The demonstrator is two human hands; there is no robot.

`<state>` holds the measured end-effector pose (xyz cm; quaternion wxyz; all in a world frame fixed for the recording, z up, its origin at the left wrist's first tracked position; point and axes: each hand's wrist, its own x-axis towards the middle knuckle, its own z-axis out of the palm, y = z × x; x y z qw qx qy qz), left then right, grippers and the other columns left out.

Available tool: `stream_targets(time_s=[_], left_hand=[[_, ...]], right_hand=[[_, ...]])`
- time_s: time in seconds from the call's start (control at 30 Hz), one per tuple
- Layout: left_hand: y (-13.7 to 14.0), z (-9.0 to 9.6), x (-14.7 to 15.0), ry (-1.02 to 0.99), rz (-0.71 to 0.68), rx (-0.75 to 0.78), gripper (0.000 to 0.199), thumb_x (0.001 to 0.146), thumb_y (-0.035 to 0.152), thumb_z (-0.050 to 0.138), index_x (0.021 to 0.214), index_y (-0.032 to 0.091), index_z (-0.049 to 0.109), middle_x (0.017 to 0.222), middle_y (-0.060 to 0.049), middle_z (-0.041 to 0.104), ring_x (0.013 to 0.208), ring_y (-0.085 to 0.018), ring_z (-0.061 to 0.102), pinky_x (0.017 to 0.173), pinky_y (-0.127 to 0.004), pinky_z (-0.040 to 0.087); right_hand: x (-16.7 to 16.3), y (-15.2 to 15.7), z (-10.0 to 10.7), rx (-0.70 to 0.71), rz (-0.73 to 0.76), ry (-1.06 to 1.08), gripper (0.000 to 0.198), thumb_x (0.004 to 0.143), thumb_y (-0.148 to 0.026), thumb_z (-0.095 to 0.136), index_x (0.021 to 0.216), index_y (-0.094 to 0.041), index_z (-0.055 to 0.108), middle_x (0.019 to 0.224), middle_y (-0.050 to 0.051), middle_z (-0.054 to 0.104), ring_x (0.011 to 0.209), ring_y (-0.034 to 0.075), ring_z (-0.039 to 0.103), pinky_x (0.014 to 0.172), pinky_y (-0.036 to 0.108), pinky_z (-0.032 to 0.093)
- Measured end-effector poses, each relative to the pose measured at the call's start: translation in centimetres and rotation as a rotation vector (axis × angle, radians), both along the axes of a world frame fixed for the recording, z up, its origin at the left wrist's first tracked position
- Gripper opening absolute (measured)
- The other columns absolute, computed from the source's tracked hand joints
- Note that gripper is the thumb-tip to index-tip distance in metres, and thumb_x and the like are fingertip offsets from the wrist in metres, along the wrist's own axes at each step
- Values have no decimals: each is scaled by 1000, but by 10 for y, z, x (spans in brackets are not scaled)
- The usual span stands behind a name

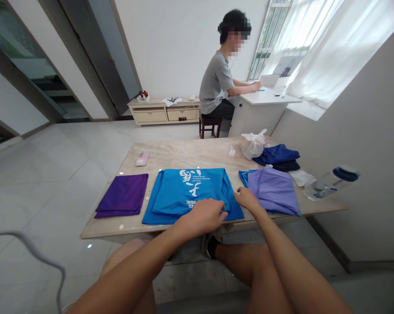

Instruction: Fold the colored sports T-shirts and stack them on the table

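Note:
A blue T-shirt [171, 192] with white lettering lies folded flat on the table in front of me. My left hand [207, 214] rests over its near right part, fingers bent and the thumb apart from them. At the shirt's right edge is my right hand [247, 199], its fingers curled in at the cloth; their grip is partly hidden. Just beyond that hand sits a folded lavender garment [275, 189] with blue cloth under it. On the left lies a folded purple garment [123, 194].
The marble-patterned table [190, 152] also bears a pink packet [142, 158], a white plastic bag [254, 145], dark blue clothes [278, 155] and a clear bottle [327, 185] at the right. Behind, a person [215, 83] sits at a white desk [265, 97].

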<state>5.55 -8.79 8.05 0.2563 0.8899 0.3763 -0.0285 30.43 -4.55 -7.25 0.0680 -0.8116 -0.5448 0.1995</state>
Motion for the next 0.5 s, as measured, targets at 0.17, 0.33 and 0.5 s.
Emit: stream_targets(time_s=[0.17,0.33,0.5], left_hand=[[-7,-13,-21,189,-1,175,36,109,35,54,128,11,74,124,-21,78,118,-39,75,98,-47,58],[2,-6,-41,214,52,143,37,109,37,55,129,12,74,126,-21,79,120,-39,75,97,-46,59],[21,-8,-68,207,42,97,43,108,47,57,130,15,77,131,-21,78,124,-40,74,97,-45,59]], right_hand=[[-27,12,-5,-131,-46,-39,64,108,-50,54,149,-2,57,147,32,65,139,39,65,110,42,51],[-44,16,-6,-281,-119,-78,87,103,-65,58,160,0,44,152,36,60,142,42,63,112,48,50],[-41,29,0,-289,-77,-161,77,93,-61,76,146,-7,64,152,32,62,148,45,56,117,52,49]])
